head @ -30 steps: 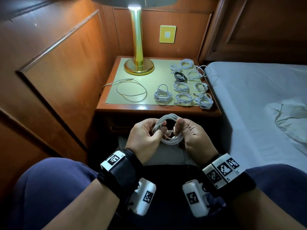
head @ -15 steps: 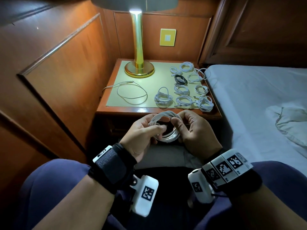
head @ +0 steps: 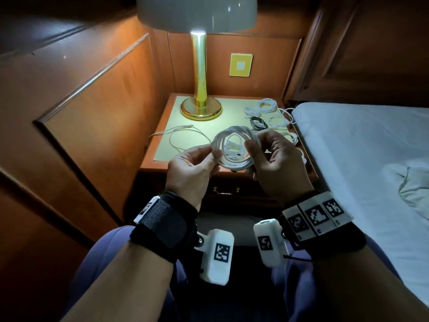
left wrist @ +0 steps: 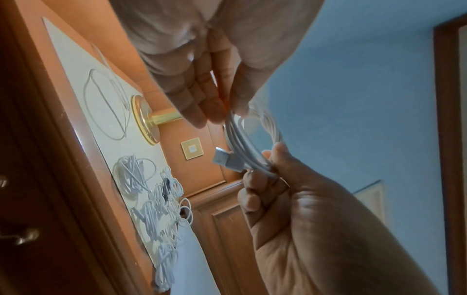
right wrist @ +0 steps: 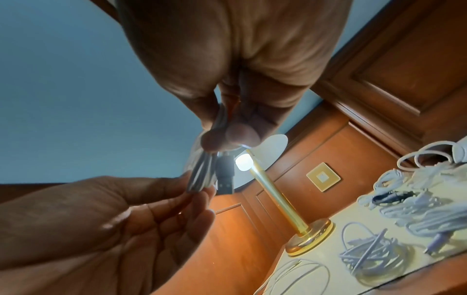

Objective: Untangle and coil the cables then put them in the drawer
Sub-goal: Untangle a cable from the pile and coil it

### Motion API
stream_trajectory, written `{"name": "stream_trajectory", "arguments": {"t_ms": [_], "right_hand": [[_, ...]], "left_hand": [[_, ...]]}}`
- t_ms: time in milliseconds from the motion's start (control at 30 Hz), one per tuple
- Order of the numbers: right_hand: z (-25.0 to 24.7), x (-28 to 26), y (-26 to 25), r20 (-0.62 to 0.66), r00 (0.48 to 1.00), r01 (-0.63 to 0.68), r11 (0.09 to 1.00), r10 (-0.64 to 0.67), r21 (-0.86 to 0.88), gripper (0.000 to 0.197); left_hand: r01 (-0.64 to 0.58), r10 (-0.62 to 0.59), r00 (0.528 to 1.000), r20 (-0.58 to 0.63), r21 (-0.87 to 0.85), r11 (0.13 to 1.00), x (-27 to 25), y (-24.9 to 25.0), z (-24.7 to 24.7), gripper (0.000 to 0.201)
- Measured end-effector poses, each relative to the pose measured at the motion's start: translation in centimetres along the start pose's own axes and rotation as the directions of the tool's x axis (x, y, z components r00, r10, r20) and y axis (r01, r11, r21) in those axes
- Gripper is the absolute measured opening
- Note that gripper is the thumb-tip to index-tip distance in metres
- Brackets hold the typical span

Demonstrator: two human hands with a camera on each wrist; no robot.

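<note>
A coiled white cable (head: 229, 131) hangs in the air over the nightstand's front edge, held between both hands. My left hand (head: 212, 154) pinches the coil's left side between thumb and fingers. My right hand (head: 253, 147) grips its right side, where a USB plug (left wrist: 223, 159) sticks out. The wrist views show the same coil (left wrist: 242, 143) (right wrist: 202, 173) between the two hands. One loose, uncoiled white cable (head: 183, 138) lies on the nightstand mat. Several coiled cables (head: 267, 105), one of them black (head: 257, 123), lie at the mat's right. The drawer (head: 226, 190) below is shut.
A brass lamp (head: 200, 108) stands lit at the back of the nightstand (head: 153, 165). Wood panelling closes in the left side and back. A bed with a pale sheet (head: 359, 147) runs along the right. My legs fill the near foreground.
Both hands have lifted the coil from in front of the drawer up and forward over the nightstand edge. The coil now faces the camera more flatly.
</note>
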State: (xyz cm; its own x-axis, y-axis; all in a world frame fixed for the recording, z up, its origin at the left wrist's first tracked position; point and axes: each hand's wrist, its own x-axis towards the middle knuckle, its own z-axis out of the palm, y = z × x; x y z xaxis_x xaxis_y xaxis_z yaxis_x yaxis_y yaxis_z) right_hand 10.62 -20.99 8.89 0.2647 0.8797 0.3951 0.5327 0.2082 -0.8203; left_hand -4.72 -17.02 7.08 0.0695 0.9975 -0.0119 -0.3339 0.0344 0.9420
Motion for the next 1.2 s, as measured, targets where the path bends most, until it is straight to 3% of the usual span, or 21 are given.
{"name": "stream_trajectory", "arguments": {"t_ms": [233, 367, 500, 600, 700, 800, 867, 1033, 1200], "right_hand": [[0.4, 0.8, 0.9, 0.075, 0.988, -0.144, 0.974, 0.133, 0.174, 0.019], [0.4, 1.6, 1.7, 0.093, 0.982, -0.180, 0.962, 0.164, 0.204, 0.017], [-0.2, 3.0, 3.4, 0.152, 0.964, -0.252, 0.927, 0.217, 0.277, 0.023], [-0.4, 3.8, 4.6, 0.198, 0.947, -0.307, 0.896, 0.254, 0.320, 0.021], [-0.1, 4.6, 5.6, 0.190, 0.951, -0.290, 0.917, 0.244, 0.273, 0.025], [0.3, 5.3, 6.2, 0.162, 0.969, -0.221, 0.953, 0.189, 0.208, 0.026], [0.3, 5.8, 6.4, 0.145, 0.976, -0.188, 0.967, 0.164, 0.171, 0.026], [0.2, 7.0, 7.4, 0.137, 0.975, -0.195, 0.972, 0.178, 0.129, 0.030], [0.2, 8.1, 8.3, 0.293, 0.892, -0.413, 0.883, 0.343, 0.223, 0.033]], "left_hand": [[-0.073, 0.068, 0.997, 0.041, 0.123, 0.990, 1.4, -0.1, 0.7, 0.009], [0.066, -0.074, 0.987, 0.140, 0.060, 0.996, 2.1, -0.3, 1.0, 0.021], [0.236, -0.241, 0.903, 0.355, 0.060, 0.970, 3.4, -0.7, 1.0, 0.021], [0.259, -0.284, 0.857, 0.429, 0.117, 0.959, 4.6, -1.5, 1.0, 0.025], [0.245, -0.282, 0.863, 0.418, 0.141, 0.959, 4.9, -1.6, 1.6, 0.018], [0.125, -0.210, 0.912, 0.352, 0.251, 0.960, 5.4, -1.5, 2.2, 0.017], [-0.007, -0.130, 0.914, 0.385, 0.334, 0.943, 5.9, -1.8, 2.5, 0.017], [-0.366, 0.017, 0.818, 0.576, 0.497, 0.787, 7.0, -3.4, 2.1, 0.013], [-0.507, 0.073, 0.735, 0.674, 0.474, 0.720, 8.0, -3.7, 1.6, 0.011]]}}
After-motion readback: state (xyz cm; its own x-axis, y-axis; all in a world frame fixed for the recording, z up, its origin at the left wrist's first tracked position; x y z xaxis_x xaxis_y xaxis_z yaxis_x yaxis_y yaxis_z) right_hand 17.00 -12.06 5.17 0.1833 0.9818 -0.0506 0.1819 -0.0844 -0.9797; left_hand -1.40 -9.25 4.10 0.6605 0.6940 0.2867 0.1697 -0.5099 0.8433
